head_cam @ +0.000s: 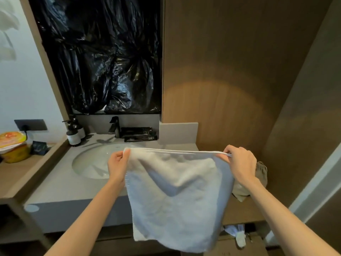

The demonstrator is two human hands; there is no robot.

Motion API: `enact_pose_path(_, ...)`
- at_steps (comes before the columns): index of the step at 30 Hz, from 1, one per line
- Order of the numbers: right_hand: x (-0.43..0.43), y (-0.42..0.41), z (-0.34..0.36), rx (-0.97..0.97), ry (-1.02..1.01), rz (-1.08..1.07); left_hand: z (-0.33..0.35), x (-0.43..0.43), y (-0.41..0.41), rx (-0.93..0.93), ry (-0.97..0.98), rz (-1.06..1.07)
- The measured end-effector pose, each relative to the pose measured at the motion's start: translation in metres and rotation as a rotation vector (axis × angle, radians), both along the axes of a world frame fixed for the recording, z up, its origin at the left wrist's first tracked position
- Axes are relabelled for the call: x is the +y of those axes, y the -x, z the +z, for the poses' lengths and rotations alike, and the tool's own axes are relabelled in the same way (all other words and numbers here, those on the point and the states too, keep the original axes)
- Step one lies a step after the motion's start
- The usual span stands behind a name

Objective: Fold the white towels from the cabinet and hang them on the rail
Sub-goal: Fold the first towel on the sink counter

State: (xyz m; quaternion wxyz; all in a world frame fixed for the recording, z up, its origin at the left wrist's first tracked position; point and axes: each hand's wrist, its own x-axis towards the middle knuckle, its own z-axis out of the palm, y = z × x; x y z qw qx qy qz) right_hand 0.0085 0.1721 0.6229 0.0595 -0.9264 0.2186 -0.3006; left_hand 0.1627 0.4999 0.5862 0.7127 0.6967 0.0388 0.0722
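A white towel (177, 196) hangs stretched in the air between a person's two hands, in front of a grey washstand surface (60, 185). The left hand (119, 167) pinches the top left corner between thumb and curled fingers (228, 150); the right hand (239, 163) nips the top right corner the same way. Two hems run side by side along the taut upper edge, so the cloth looks already doubled once. The lower part sags, with one bottom corner trailing lower than the other. To fold it well, the corners probably want squaring and the hems matching before the hands come together, with tension held so the drape falls flat. The towel's lower half hangs past the front edge of the surface, clear of the sink (86, 163) and the tap (114, 126). A wooden wall panel (230, 71) stands close behind, and a beige bag (260, 174) sits just beyond the right hand, so the freest room lies toward the person and to the left. No rail is in view.
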Motion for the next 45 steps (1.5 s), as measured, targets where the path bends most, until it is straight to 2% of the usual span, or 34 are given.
enact_pose_path(7, -0.009, -0.09, -0.014, 0.075, -0.004, -0.08, -0.029, -0.005, -0.091, 0.094, -0.08, -0.033)
enact_pose_path(10, -0.014, -0.125, -0.016, -0.048, -0.117, -0.115, -0.036, -0.016, -0.134, 0.156, -0.109, -0.087)
enact_pose_path(16, -0.036, -0.188, -0.03, -0.198, -0.437, -0.243, -0.046, -0.043, -0.194, 0.289, 0.103, -0.246)
enact_pose_path(22, -0.064, -0.244, -0.045, -0.224, -0.571, -0.311, -0.057, -0.073, -0.243, 0.381, 0.164, -0.271)
enact_pose_path(27, -0.091, -0.297, -0.07, -0.23, -0.615, -0.343, -0.076, -0.094, -0.281, 0.455, 0.254, -0.205)
enact_pose_path(31, -0.116, -0.339, -0.095, -0.218, -0.658, -0.333, -0.097, -0.113, -0.313, 0.356, 0.156, -0.224)
enact_pose_path(37, -0.149, -0.386, -0.128, -0.176, -0.647, -0.357, -0.128, -0.151, -0.349, 0.418, 0.078, -0.169)
enact_pose_path(45, -0.146, -0.399, -0.187, -0.041, -0.66, -0.41, -0.169, -0.166, -0.352, 0.54, -0.002, -0.026)
